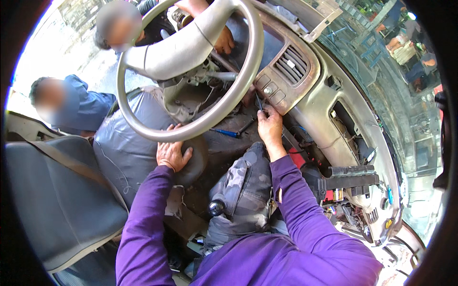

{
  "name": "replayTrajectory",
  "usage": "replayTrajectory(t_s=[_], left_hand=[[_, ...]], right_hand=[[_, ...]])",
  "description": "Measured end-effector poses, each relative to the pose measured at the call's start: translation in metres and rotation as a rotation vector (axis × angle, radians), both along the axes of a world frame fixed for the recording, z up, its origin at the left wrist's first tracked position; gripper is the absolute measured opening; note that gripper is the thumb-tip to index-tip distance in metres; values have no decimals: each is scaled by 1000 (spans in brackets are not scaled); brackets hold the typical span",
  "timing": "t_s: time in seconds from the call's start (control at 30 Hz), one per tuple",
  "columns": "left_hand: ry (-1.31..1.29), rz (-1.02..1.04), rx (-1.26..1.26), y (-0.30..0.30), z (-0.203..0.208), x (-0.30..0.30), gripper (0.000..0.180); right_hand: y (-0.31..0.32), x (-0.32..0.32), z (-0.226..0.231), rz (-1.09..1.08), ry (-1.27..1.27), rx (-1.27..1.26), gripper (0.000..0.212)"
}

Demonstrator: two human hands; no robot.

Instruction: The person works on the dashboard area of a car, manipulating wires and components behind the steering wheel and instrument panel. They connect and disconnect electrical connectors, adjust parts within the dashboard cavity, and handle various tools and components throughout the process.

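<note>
My left hand lies flat on the grey driver's seat, fingers spread, holding nothing. Under the dashboard's vent panel, my right hand is closed around a slim screwdriver. Its thin shaft points up toward the panel's lower edge; the handle is mostly hidden in my fist. A blue-handled tool lies in the footwell, left of my right hand. Above my left hand is the steering wheel, with its column cover off and wires exposed.
A co-worker's hand reaches in behind the wheel; another person is by the door opening. The gear knob stands beside my camouflage-trousered leg. At right, a black bracket and loose wiring project from the opened dashboard.
</note>
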State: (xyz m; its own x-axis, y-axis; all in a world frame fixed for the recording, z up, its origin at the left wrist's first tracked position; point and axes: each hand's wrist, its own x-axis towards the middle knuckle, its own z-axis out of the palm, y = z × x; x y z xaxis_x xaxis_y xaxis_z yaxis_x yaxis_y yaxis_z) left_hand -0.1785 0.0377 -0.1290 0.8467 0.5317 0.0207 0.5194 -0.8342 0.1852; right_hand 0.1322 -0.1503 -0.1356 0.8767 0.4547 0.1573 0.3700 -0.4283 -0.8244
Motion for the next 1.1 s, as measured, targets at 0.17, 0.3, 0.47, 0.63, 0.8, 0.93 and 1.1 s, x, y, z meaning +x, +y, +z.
replayTrajectory(t_s=[0.17, 0.3, 0.47, 0.63, 0.8, 0.93, 1.1], left_hand=[[3, 26, 6, -3, 1, -1, 73], [-52, 24, 22, -2, 8, 0, 68], [-79, 22, 61, -4, 8, -2, 69], [-77, 21, 78, -5, 8, -2, 67], [-103, 12, 96, -8, 7, -2, 64], [-79, 4, 86, -10, 18, 0, 63], [7, -31, -333, -33, 52, 60, 43]], right_hand=[[-30, -6, 10, 74, -69, -122, 25], [-28, -5, 15, 181, -146, -205, 28], [-20, -20, 15, 67, -24, -111, 36], [-31, -36, 30, 141, -173, -481, 29], [-54, -45, 35, 174, -78, -491, 32], [-63, -86, 71, 117, -235, -615, 40], [-69, -110, 80, 89, -685, -685, 45]])
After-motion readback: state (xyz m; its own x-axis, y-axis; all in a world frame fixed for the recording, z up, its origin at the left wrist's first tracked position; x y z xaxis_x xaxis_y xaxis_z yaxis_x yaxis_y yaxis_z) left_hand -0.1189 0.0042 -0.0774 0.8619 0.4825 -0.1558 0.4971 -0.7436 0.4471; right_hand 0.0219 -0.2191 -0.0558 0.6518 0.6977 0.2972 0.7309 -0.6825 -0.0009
